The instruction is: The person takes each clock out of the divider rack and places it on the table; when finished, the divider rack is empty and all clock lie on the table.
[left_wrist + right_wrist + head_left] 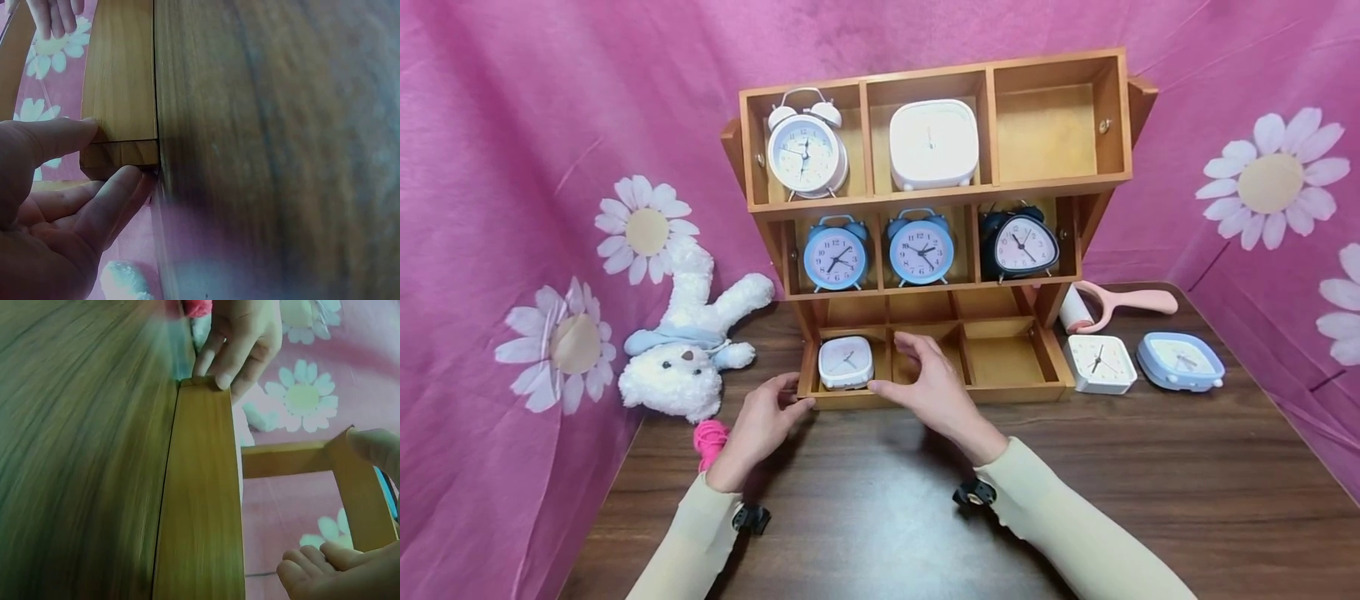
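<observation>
A three-tier wooden display shelf (pixel 940 396) stands on the table. My left hand (pixel 765 421) holds its lower left front corner; in the left wrist view, the thumb (pixel 69 132) lies on the front board and the fingers (pixel 119 194) bend round the end. A small white square clock (pixel 846 358) sits in the bottom left compartment. Just right of that clock, my right hand (pixel 932 387) hovers over the front of the bottom tier, thumb and fingers spread apart with nothing between them. Its thumb tip is close to the clock's lower right corner.
Above are a white twin-bell clock (pixel 805 158), a white rounded clock (pixel 934 143), two blue clocks (pixel 837 257) and a black triangular clock (pixel 1022 243). Right of the shelf lie a white clock (pixel 1101 364), a blue clock (pixel 1180 361) and a pink lint roller (pixel 1131 302). A white teddy bear (pixel 677 379) and pink yarn (pixel 709 442) lie left.
</observation>
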Motion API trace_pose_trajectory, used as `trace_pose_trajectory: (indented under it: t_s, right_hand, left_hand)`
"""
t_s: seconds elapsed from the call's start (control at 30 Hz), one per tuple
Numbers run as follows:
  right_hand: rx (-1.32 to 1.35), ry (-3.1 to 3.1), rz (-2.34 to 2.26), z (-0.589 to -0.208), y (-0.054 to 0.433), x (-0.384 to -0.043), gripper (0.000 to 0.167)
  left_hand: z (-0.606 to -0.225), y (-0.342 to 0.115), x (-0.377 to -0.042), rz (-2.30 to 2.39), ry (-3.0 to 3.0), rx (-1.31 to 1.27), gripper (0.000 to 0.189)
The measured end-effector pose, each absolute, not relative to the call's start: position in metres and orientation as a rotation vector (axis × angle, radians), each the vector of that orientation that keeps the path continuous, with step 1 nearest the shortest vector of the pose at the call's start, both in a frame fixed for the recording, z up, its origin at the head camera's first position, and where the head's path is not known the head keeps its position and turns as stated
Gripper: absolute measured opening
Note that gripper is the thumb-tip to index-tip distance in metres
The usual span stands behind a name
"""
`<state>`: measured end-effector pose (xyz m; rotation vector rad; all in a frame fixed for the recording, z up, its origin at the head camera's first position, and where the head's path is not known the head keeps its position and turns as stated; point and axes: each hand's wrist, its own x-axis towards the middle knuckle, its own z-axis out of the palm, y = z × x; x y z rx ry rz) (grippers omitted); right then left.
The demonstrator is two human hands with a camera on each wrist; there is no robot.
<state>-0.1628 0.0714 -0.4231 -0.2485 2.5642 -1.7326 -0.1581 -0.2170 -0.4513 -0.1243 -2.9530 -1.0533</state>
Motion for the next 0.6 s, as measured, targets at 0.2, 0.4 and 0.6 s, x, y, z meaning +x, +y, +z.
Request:
trace_pose_trajectory:
  t_s: [0.2,0.4,0.6]
  right_hand:
    - [-0.188,2.582,-1.766,-0.426,0.042,-0.169,0.095]
    - [-0.165,2.625,-1.799,-0.433,0.018,-0.172,0.098]
    - [-0.086,2.705,-1.780,-0.440,-0.002,-0.172,0.102]
  left_hand:
    - [-0.453,-0.218,-0.158,-1.072,-2.916,-0.166,0.051]
    - [-0.458,-0.220,-0.160,-1.068,-2.873,-0.214,0.050]
    - [-0.453,-0.217,-0.159,-1.069,-2.925,-0.149,0.049]
